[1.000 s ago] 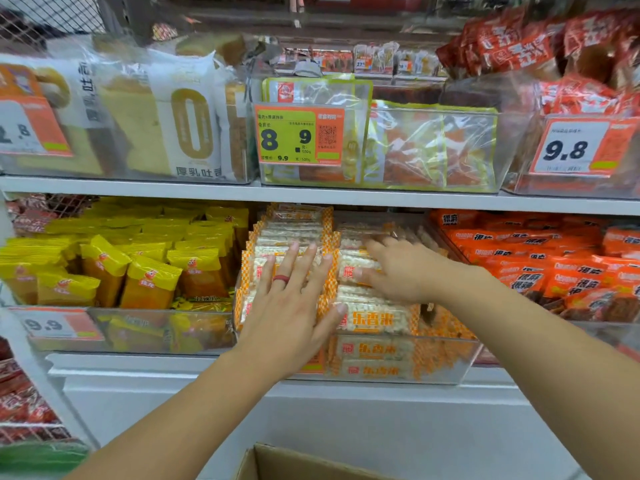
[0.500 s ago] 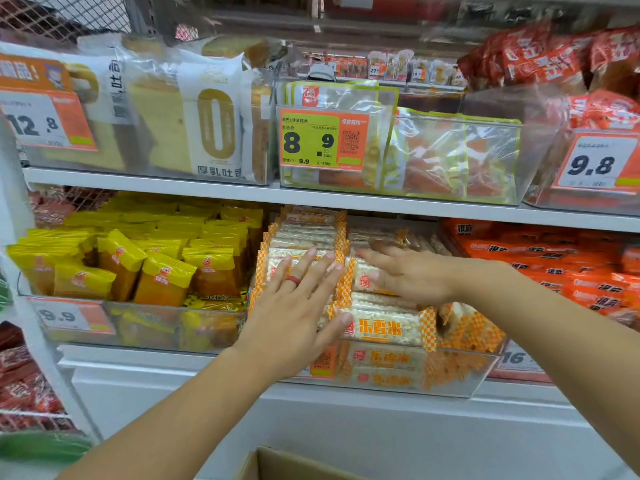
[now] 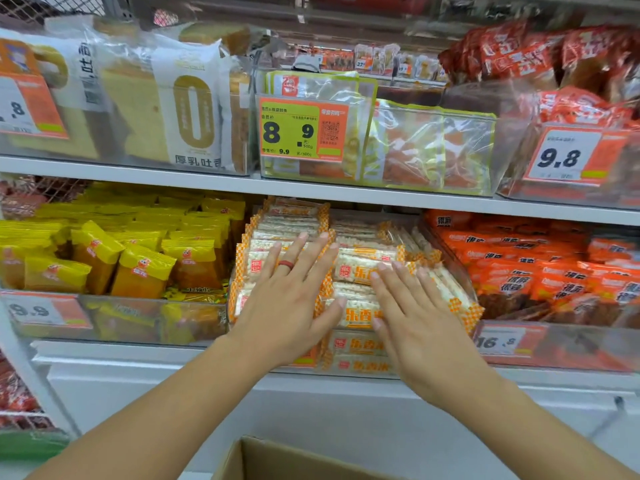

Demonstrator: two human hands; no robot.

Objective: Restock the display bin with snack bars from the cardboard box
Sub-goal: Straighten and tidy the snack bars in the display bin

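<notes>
Head view: both hands lie flat, fingers straight and spread, side by side on snack bars (image 3: pixel 360 261) stacked in the clear display bin (image 3: pixel 367 370): left hand (image 3: pixel 291 306), right hand (image 3: pixel 415 320). Cardboard box (image 3: pixel 277 460) is below, at the bottom edge.

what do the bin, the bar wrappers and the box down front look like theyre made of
Bin: clear, glossy hard plastic, it seems; the bars show through its front wall.
Bar wrappers: thin shiny plastic film, clear in the middle with orange checked ends; it glints.
Box: plain brown cardboard, matte, with an open flap.
</notes>
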